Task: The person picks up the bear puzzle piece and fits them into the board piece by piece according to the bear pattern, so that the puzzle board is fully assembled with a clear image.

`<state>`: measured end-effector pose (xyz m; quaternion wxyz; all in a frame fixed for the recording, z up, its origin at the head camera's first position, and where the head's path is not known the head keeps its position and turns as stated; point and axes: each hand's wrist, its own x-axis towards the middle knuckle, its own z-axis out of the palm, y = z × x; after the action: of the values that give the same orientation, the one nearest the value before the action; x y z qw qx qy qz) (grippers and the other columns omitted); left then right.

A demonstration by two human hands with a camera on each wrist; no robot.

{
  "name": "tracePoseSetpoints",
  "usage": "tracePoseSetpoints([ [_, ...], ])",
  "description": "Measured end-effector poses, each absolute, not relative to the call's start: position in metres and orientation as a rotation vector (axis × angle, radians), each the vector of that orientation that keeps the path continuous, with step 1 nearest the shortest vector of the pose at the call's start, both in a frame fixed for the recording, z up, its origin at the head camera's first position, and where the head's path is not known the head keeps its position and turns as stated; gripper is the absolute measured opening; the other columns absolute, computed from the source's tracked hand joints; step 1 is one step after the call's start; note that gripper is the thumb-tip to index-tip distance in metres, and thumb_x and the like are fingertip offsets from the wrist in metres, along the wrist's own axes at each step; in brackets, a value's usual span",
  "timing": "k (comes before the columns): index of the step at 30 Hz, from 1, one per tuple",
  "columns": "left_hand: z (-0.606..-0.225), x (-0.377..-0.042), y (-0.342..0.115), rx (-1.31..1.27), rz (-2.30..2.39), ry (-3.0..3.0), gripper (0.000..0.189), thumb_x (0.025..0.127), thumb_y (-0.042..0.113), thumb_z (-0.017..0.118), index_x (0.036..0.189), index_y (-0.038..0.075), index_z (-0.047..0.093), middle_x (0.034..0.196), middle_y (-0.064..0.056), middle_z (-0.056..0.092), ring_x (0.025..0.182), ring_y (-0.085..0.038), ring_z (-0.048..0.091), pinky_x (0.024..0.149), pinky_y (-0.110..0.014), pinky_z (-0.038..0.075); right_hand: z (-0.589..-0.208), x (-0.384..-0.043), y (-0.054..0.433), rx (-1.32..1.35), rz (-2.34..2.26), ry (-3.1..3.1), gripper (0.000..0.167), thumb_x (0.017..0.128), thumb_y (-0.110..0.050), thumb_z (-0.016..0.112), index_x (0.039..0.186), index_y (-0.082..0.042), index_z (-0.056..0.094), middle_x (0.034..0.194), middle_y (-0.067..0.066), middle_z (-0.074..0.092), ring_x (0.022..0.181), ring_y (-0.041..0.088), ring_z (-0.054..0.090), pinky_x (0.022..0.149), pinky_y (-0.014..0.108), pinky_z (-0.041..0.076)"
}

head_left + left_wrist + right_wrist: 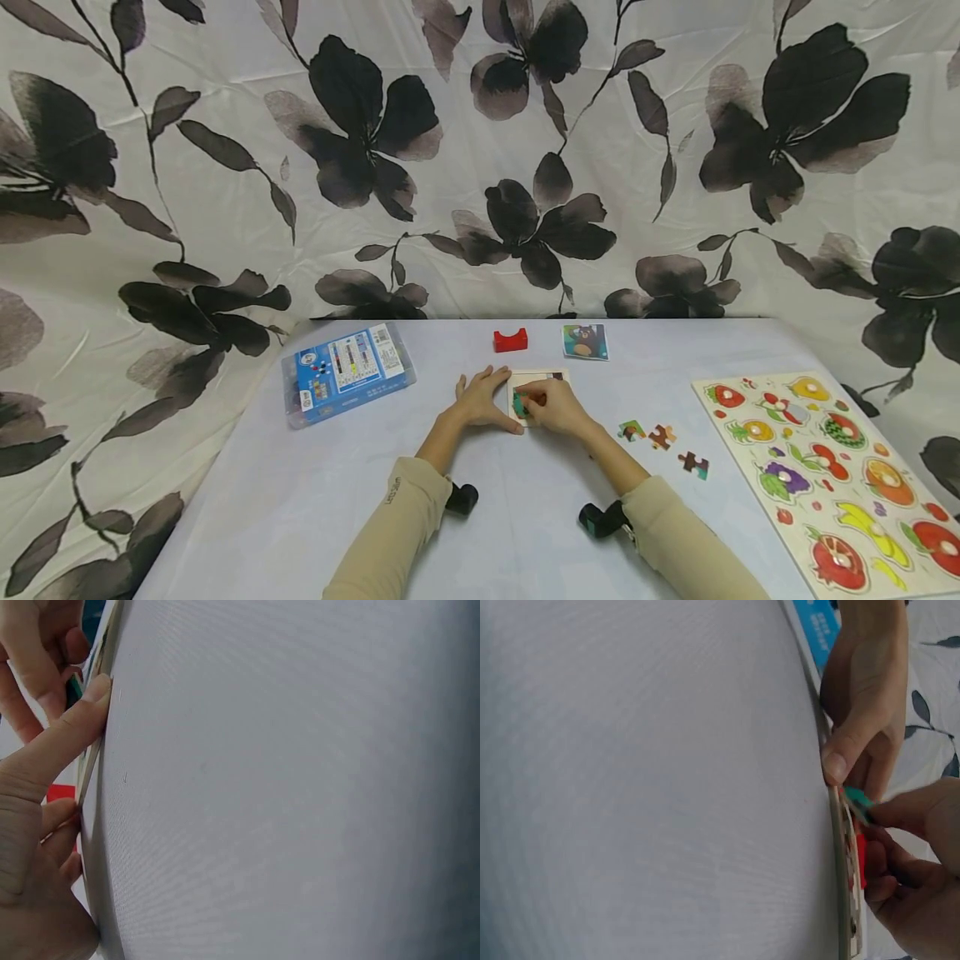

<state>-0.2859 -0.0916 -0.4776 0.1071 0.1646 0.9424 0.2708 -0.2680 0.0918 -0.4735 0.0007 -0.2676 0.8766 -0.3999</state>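
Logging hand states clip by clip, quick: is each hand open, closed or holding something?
Left hand: open, touching the puzzle tray.
Right hand: closed, pinching a green puzzle piece.

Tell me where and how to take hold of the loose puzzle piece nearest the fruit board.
Probably best pinched by opposite edges, coming from above: the puzzle piece lies flat on the table, with room around it, apart from the two other loose pieces.

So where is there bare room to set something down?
Free: below the blue box, left of the left sleeve; between the picture card and fruit board. Crowded: around the puzzle tray, between left hand and right hand.
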Motion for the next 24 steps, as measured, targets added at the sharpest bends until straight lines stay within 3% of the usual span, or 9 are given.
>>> tracePoseSetpoints([
  [3,-0.4781,-0.2859,-0.0920,0.484,0.783,2.782,0.103,0.059,0.048,0.085,0.144,0.014,0.039,0.151,0.001,0.033,0.142,-0.025,0.020,0.109,-0.060,0.002,-0.4740,-0.2683,0.0909,-0.950,-1.102,2.801,0.031,0.080,-0.001,0.065,0.109,0.010,0.066,0.068,0.005,0.060,0.058,0.008,0.044,0.051,0.021,0.037],
  [6,-0.4786,-0.2861,-0.0925,0.492,0.776,2.788,0.103,0.059,0.048,0.085,0.144,0.014,0.039,0.151,0.001,0.032,0.142,-0.025,0.020,0.109,-0.060,0.003,-0.4756,-0.2681,0.0902,-1.064,-0.903,2.868,0.032,0.079,-0.006,0.071,0.107,0.009,0.067,0.081,0.010,0.064,0.074,0.016,0.053,0.069,0.030,0.044],
  [8,-0.4792,-0.2862,-0.0927,0.497,0.783,2.789,0.102,0.059,0.048,0.085,0.144,0.014,0.039,0.151,0.001,0.033,0.142,-0.025,0.020,0.109,-0.060,0.003,-0.4768,-0.2676,0.0896,-1.111,-0.792,2.912,0.029,0.079,-0.007,0.072,0.103,0.008,0.069,0.092,0.014,0.065,0.088,0.023,0.054,0.082,0.040,0.042],
  [10,-0.4795,-0.2865,-0.0926,0.499,0.790,2.787,0.102,0.059,0.048,0.085,0.144,0.014,0.040,0.151,0.001,0.033,0.142,-0.025,0.020,0.109,-0.060,0.002,-0.4765,-0.2669,0.0889,-1.105,-0.719,2.932,0.025,0.081,-0.009,0.071,0.102,0.005,0.069,0.096,0.015,0.062,0.093,0.027,0.052,0.086,0.045,0.039],
  [17,-0.4789,-0.2860,-0.0920,0.494,0.800,2.787,0.101,0.060,0.047,0.086,0.143,0.014,0.040,0.151,0.000,0.033,0.142,-0.025,0.020,0.109,-0.060,0.002,-0.4687,-0.2649,0.0872,-0.996,-0.644,2.924,0.027,0.083,-0.011,0.071,0.107,0.001,0.069,0.101,0.015,0.060,0.087,0.028,0.052,0.077,0.042,0.045],
  [24,-0.4793,-0.2860,-0.0918,0.496,0.798,2.792,0.101,0.059,0.047,0.086,0.143,0.013,0.040,0.151,0.000,0.033,0.142,-0.026,0.020,0.109,-0.060,0.002,-0.4692,-0.2715,0.0856,-1.025,-0.736,2.884,0.025,0.081,-0.011,0.073,0.101,0.004,0.071,0.088,0.011,0.066,0.083,0.023,0.059,0.068,0.037,0.050],
])
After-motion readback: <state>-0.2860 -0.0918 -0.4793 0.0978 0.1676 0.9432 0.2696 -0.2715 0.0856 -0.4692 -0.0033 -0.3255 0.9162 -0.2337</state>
